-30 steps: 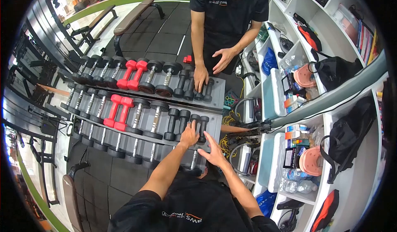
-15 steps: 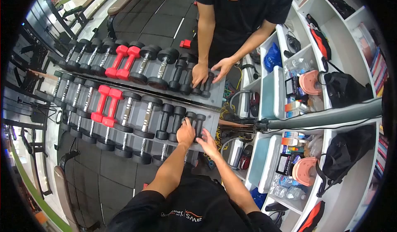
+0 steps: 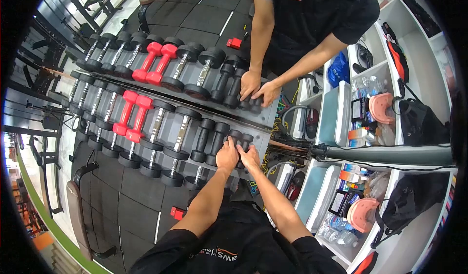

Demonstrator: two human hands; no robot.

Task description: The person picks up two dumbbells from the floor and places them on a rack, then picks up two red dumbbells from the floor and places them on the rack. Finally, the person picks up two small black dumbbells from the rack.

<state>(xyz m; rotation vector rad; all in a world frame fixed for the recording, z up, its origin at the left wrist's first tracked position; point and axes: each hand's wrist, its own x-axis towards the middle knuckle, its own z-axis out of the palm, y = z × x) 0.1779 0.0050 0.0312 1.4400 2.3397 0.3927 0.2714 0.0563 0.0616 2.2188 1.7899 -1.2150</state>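
My left hand (image 3: 227,157) is closed over a small black dumbbell (image 3: 235,134) near the right end of the rack (image 3: 261,140); its fingers cover much of the handle. Just beside it, my right hand (image 3: 249,157) grips the last small black dumbbell (image 3: 247,138), with fingers around its handle. Both dumbbells sit on the grey upper shelf, side by side. To their left lie two larger black dumbbells, one of them here (image 3: 218,143). The mirror behind repeats my hands and the dumbbell row.
Two red dumbbells (image 3: 141,119) and several chrome-handled ones (image 3: 183,132) fill the shelf leftward, with more below. A white shelving unit (image 3: 351,259) on the right holds bottles, boxes and a black bag (image 3: 412,201). A bench (image 3: 78,218) stands at lower left on dark floor mats.
My right hand has gone from spread fingers beside the end dumbbell to closing on it. My left hand stays on its neighbouring dumbbell. The camera view has shifted slightly.
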